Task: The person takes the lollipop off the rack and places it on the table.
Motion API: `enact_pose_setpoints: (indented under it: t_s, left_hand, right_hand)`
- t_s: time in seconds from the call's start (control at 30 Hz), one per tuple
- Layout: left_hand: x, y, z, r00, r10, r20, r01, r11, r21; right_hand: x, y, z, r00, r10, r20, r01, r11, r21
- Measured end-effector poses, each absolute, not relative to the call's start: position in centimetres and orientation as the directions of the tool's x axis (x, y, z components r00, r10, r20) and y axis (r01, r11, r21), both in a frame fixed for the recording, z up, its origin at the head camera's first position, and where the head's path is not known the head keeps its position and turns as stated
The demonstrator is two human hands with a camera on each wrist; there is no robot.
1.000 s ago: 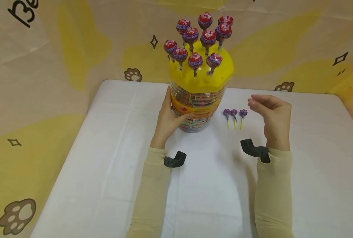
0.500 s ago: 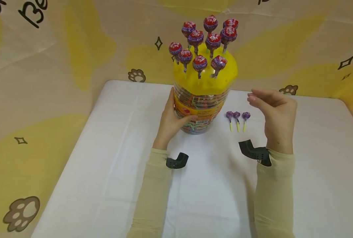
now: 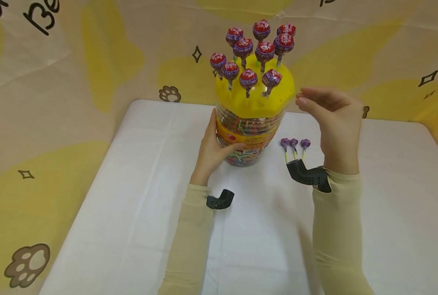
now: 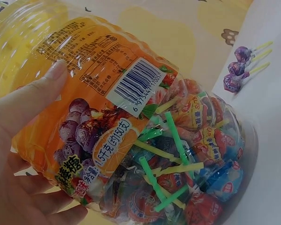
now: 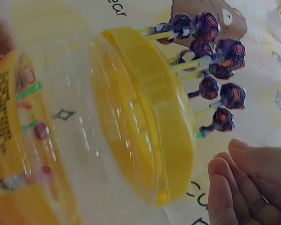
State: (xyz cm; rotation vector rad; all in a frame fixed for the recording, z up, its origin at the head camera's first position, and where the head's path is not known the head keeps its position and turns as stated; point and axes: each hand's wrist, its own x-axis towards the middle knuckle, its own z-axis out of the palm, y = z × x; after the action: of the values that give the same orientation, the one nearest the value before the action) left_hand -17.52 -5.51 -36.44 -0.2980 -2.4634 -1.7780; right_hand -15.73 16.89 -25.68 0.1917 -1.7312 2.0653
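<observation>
A clear plastic candy jar (image 3: 253, 135) with an orange label stands on the white table, its yellow lid (image 3: 257, 107) stuck full of upright lollipops (image 3: 265, 51) in red and purple wrappers. My left hand (image 3: 209, 157) grips the jar's left side, thumb (image 4: 35, 96) across the label and fingers curled round behind. Wrapped candies and green and yellow sticks show through the lower wall in the left wrist view. My right hand (image 3: 337, 127) is raised right of the lid, fingers loosely bent toward the thumb (image 5: 262, 161), nothing visible between them. Lollipops on the lid stand close by its fingertips.
Three purple-wrapped lollipops (image 3: 305, 143) with yellow sticks lie in a row on the white table (image 3: 130, 184), right of the jar. The right wrist camera (image 3: 307, 174) overlaps their sticks in the head view. A patterned yellow-and-beige cloth (image 3: 104, 57) hangs behind the table.
My right hand has risen and shifted slightly left, toward the lid. The head view has swung a little. My left hand still holds the jar in the same spot.
</observation>
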Motion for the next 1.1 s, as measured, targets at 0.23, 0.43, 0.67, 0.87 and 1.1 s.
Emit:
enact_pose_setpoints:
  t_s: [0.23, 0.43, 0.67, 0.87, 1.1]
  left_hand:
    - [-17.4, -5.5, -36.5, -0.977, 0.108, 0.183, 0.208, 0.301, 0.931]
    - [-17.4, -5.5, -36.6, -0.977, 0.108, 0.185, 0.209, 0.303, 0.930]
    - [-17.3, -5.5, -36.5, -0.977, 0.107, 0.182, 0.206, 0.304, 0.930]
    - [-17.3, -5.5, -36.4, -0.977, 0.106, 0.187, 0.211, 0.308, 0.928]
    - [-17.5, -5.5, -36.5, -0.977, 0.106, 0.187, 0.211, 0.306, 0.928]
  right_hand:
    - [-16.7, 15.6, -25.0, -0.900, 0.212, 0.381, -0.412, -0.128, -0.902]
    - [-17.7, 14.6, -24.5, -0.891, 0.221, 0.396, -0.425, -0.106, -0.899]
    - [-18.3, 13.4, -24.0, -0.867, 0.252, 0.429, -0.452, -0.039, -0.891]
    - [-18.7, 13.1, -23.8, -0.859, 0.268, 0.436, -0.458, -0.024, -0.889]
    - [-19.3, 12.7, -23.6, -0.843, 0.292, 0.452, -0.475, -0.009, -0.880]
